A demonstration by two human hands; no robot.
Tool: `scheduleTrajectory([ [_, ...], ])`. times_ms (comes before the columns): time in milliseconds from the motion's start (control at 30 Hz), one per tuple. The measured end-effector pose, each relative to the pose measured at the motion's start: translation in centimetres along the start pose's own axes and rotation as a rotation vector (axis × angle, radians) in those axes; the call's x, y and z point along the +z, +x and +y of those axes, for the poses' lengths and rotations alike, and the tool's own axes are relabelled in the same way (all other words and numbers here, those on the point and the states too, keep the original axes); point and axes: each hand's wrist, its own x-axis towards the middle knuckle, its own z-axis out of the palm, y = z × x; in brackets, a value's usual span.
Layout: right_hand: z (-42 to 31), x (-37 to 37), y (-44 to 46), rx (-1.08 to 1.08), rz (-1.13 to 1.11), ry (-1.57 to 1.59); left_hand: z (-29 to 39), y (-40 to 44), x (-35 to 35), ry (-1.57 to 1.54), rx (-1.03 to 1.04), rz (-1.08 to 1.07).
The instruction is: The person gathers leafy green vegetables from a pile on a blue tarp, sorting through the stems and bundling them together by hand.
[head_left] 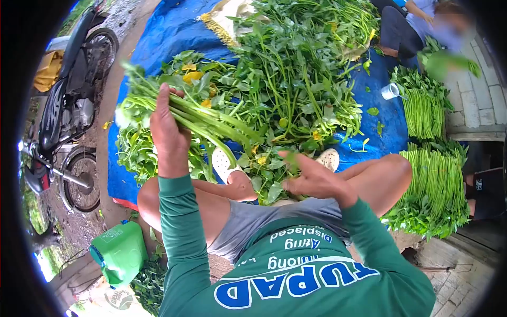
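Note:
My left hand (170,124) is closed around a bunch of water spinach stems (211,119), held up at the left with the cut ends slanting down to the right. Between my knees is my right hand (319,179), smeared by motion, over loose leaves. A blurred bit of green shows by its fingertips, and I cannot tell whether it is gripped. A large heap of loose water spinach (296,68), with some yellow leaves (193,76), lies in front of me on a blue tarp (163,31).
Stacked bundles of greens (430,185) stand at my right, with a white cup (390,91) near them. Another person (417,26) sits at the upper right beside a blurred green bunch. A motorcycle (68,105) is on the left, and a green plastic jug (120,253) at lower left.

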Motion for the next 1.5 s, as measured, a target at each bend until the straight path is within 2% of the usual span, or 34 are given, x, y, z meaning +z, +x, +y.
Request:
scheduleTrajectory([
  [67, 3.9, -1.0, 1.3, -0.023, -0.291, -0.481, -0.2, -0.4, 0.5, 0.019, 0.026, -0.058],
  [100, 6.9, -2.4, 3.3, 0.035, -0.473, -0.618, -0.2, -1.0, 1.3, 0.035, 0.020, -0.026],
  [133, 8.8, -2.1, 5.0, 0.393, -0.037, -0.375, -0.1, -1.8, 2.1, 0.080, 0.012, -0.030],
  [167, 11.1, -2.1, 6.4, 0.376, 0.296, -0.291, 0.0, -2.6, 2.8, 0.131, 0.001, -0.031],
  [200, 14.7, -2.7, 7.7, 0.314, 0.437, -0.361, 0.0, -3.1, 3.3, 0.181, -0.002, -0.035],
  [233, 17.4, -3.5, 9.4, 0.421, 0.518, -0.406, -0.1, -3.3, 3.6, 0.199, -0.020, -0.047],
  [333, 20.5, -4.9, 12.0, 0.592, 0.679, -0.663, -0.1, -3.7, 3.6, 0.304, -0.064, -0.158],
  [367, 21.4, -5.4, 12.1, 0.602, 0.617, -0.675, -0.4, -3.8, 3.9, 0.312, -0.069, -0.158],
  [467, 21.2, -7.8, 12.6, 0.558, 0.459, -0.619, -0.8, -3.7, 3.8, 0.340, -0.104, -0.154],
  [500, 21.6, -8.7, 12.8, 0.429, 0.486, -0.668, -0.8, -3.5, 3.7, 0.381, -0.108, -0.149],
  [600, 17.5, -12.5, 13.1, 0.489, 0.527, -0.235, -0.6, -3.7, 4.2, 0.398, -0.113, -0.165],
  [633, 15.9, -13.8, 13.0, 0.449, 0.513, -0.165, -0.6, -3.6, 4.1, 0.408, -0.129, -0.186],
  [733, 9.1, -16.7, 12.0, 0.512, 0.451, 0.227, -0.8, -3.9, 5.1, 0.423, -0.151, -0.180],
  [867, 5.3, -17.9, 10.2, 0.473, 0.447, 0.240, -1.5, -4.2, 5.4, 0.423, -0.166, -0.225],
  [900, 5.0, -17.8, 9.8, 0.446, 0.424, 0.446, -1.7, -4.4, 5.6, 0.413, -0.146, -0.225],
  [1000, 6.6, -18.1, 8.8, 0.553, 0.344, 0.027, -1.4, -4.9, 5.3, 0.490, -0.185, -0.333],
  [1033, 3.8, -17.8, 8.6, 0.549, 0.406, 0.037, -1.7, -5.1, 5.4, 0.470, -0.174, -0.314],
  [1067, 5.5, -18.5, 8.5, 0.512, 0.423, 0.164, -1.6, -4.8, 5.5, 0.447, -0.144, -0.295],
  [1267, 1.7, -18.3, 6.9, 0.412, 0.437, 0.460, -2.0, -5.9, 5.2, 0.466, -0.169, -0.329],
  [1367, 0.3, -17.2, 6.3, 0.403, 0.505, 0.409, -2.5, -6.6, 5.4, 0.524, -0.157, -0.329],
  [1433, -1.2, -16.7, 6.7, 0.312, 0.512, 0.449, -2.8, -7.0, 5.6, 0.521, -0.115, -0.369],
  [1500, -1.2, -15.6, 6.3, 0.323, 0.568, 0.400, -2.9, -7.4, 5.4, 0.568, -0.169, -0.385],
])
